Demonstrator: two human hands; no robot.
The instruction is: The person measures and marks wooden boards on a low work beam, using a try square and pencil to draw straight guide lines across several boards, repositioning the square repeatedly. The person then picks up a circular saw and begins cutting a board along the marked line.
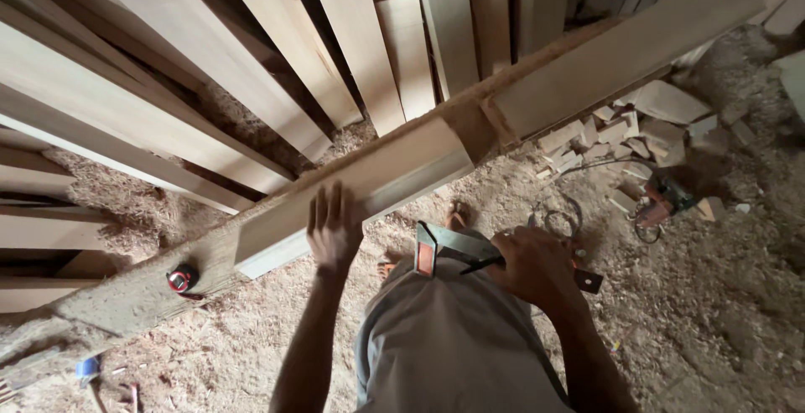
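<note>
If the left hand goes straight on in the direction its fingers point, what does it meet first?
The left hand already lies flat on the pale plank. Going straight on, it would slide across the plank, then probably meet the boards leaning behind; depth is unclear.

The left arm reaches straight forward, bare to the elbow. The left hand [334,227] lies palm down with fingers spread and pointing away from the body. The right arm bends inward at the elbow. The right hand [537,269] is curled into a closed grip, knuckles up.
</note>
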